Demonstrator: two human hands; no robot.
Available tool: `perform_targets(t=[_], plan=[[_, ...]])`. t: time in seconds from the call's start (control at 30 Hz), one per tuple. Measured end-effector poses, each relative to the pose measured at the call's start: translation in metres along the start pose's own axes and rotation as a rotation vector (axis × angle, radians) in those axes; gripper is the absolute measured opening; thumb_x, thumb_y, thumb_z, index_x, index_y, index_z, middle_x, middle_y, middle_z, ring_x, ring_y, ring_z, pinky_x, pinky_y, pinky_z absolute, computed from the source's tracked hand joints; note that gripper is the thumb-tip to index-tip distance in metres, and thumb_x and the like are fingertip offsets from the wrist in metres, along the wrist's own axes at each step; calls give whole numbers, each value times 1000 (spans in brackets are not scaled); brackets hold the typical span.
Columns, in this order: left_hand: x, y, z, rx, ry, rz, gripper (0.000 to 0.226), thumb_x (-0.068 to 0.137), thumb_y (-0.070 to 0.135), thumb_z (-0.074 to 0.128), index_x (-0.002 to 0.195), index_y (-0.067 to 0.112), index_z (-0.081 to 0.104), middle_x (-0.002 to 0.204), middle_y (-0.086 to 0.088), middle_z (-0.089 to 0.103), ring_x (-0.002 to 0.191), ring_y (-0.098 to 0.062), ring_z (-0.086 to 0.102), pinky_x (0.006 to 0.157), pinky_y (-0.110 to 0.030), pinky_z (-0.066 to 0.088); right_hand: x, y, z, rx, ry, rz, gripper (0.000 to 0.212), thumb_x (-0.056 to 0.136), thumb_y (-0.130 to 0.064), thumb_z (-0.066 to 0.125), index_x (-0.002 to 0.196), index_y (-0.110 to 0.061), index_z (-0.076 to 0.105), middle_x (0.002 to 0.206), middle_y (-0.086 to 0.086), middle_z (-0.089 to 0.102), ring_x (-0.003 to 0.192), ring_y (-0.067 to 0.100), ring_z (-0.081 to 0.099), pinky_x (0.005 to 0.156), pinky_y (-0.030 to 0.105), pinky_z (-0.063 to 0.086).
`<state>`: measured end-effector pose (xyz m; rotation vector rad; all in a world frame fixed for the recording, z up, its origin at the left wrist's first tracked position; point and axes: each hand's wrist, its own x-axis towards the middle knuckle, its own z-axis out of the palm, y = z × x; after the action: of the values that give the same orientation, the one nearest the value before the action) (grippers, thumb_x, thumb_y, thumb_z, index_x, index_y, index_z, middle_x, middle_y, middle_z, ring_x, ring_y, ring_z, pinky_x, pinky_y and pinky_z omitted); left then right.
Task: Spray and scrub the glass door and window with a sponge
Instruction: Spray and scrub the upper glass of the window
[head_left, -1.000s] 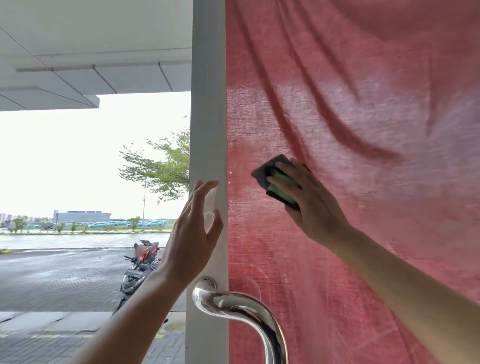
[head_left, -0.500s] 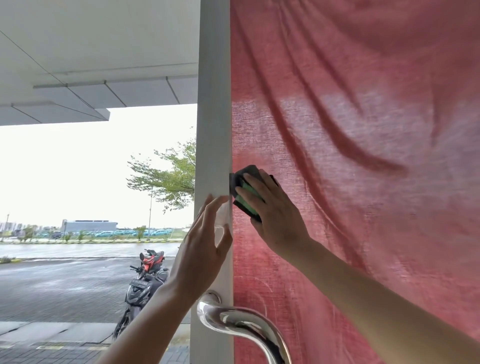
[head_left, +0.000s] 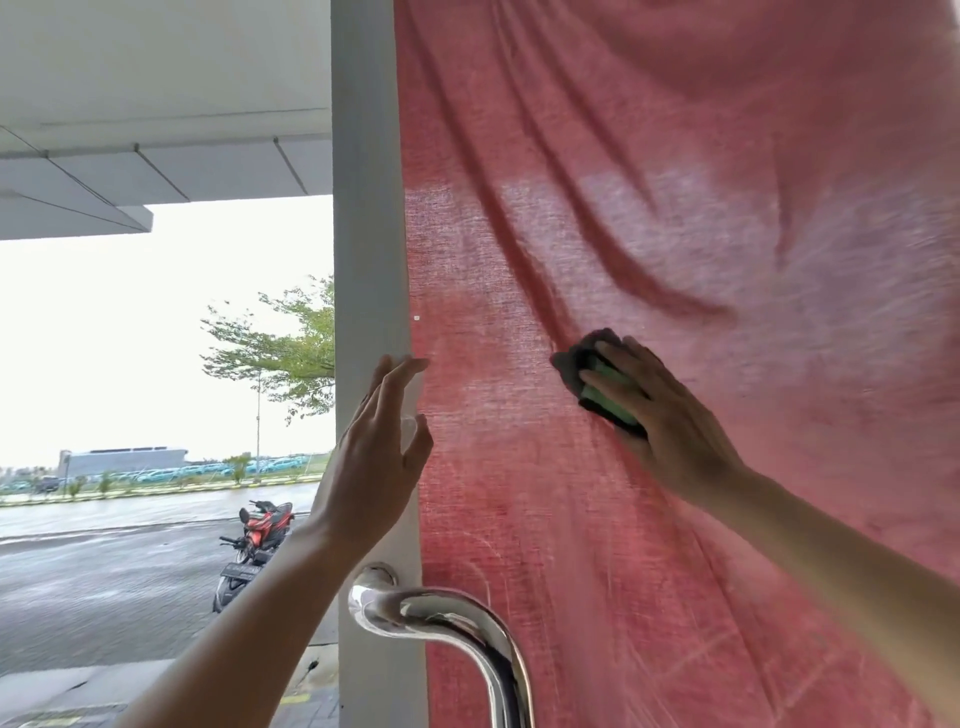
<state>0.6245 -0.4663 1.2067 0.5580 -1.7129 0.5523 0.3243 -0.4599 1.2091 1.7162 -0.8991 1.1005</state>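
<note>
The glass door (head_left: 519, 519) fills the right of the view, with a red curtain (head_left: 675, 182) hanging behind the pane. My right hand (head_left: 660, 415) grips a green sponge with a dark scrub side (head_left: 597, 384) and presses it flat against the glass at mid-height. My left hand (head_left: 376, 457) rests with straight fingers on the white door frame (head_left: 363, 208), at the frame's edge beside the glass. No spray bottle is in view.
A curved chrome door handle (head_left: 441, 618) juts out below my left hand. Left of the frame the doorway is open onto a wet paved yard with a parked red motorcycle (head_left: 254, 545), a tree and a white canopy overhead.
My right hand slid the sponge left to the frame edge, then back right across the glass. My left hand stayed on the frame.
</note>
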Motion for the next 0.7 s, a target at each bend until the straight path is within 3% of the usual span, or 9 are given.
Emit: perform_targets(t=[0.13, 0.3, 0.43, 0.6, 0.7], plan=[[6, 0, 4, -18, -16, -29, 58, 92, 8, 57, 138, 32, 29, 153, -8, 31, 144, -23, 23, 107, -39, 22, 51, 8, -2, 30, 96, 144, 62, 83, -2, 66, 140, -16, 47, 153, 4, 32, 144, 27, 23, 103, 50, 44], [5, 3, 5, -24, -36, 0, 57, 93, 12, 55, 138, 35, 28, 154, -11, 29, 144, -22, 22, 107, -41, 23, 111, -21, 15, 100, 198, 278, 56, 91, -10, 59, 144, -17, 42, 157, 4, 26, 147, 26, 13, 115, 50, 28], [6, 6, 5, -15, -28, 13, 57, 94, 12, 56, 138, 35, 28, 153, -8, 32, 140, -24, 31, 105, -41, 24, 118, -50, 29, 124, 142, 166, 61, 89, -4, 60, 145, -19, 40, 158, 2, 23, 148, 26, 9, 118, 48, 21], [12, 13, 12, 1, -9, 42, 56, 93, 9, 57, 139, 27, 31, 147, -3, 42, 131, -15, 41, 103, -33, 33, 83, -74, 39, 105, 51, -50, 64, 85, -6, 66, 143, -18, 43, 155, 2, 29, 147, 27, 12, 120, 42, 10], [14, 16, 19, -8, 7, 26, 56, 92, 7, 57, 138, 27, 31, 144, -5, 46, 126, -12, 43, 100, -31, 38, 43, -75, 39, 48, 26, -154, 67, 79, -13, 74, 140, -19, 48, 152, 4, 36, 145, 29, 20, 118, 44, 17]])
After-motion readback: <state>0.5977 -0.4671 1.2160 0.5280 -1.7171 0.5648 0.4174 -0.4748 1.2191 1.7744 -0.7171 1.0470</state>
